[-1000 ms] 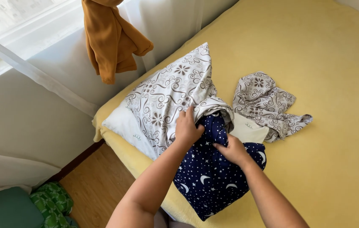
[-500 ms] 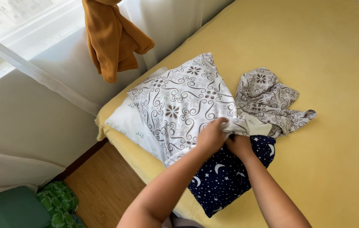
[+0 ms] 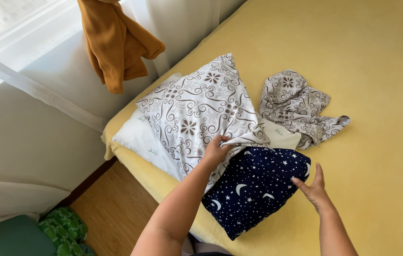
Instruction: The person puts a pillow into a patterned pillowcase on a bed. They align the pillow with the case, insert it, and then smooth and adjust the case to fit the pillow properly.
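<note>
Nearest, the right hand (image 3: 311, 188) rests open against a navy star pillow (image 3: 257, 189) at the bed (image 3: 376, 71) edge. The left hand (image 3: 216, 150) pinches the patterned pillowcase (image 3: 196, 109) on the white pillow (image 3: 140, 137) beyond; tugging might drag both pillows off the edge.

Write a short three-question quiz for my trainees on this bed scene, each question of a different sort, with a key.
1. True or false: the left hand pinches the swirl-patterned pillowcase.
2. What does the right hand touch? A) the dark blue star-and-moon pillow B) the crumpled patterned cloth C) the mustard garment
3. What colour is the bed sheet?

Key: 1 true; 2 A; 3 yellow.
</note>
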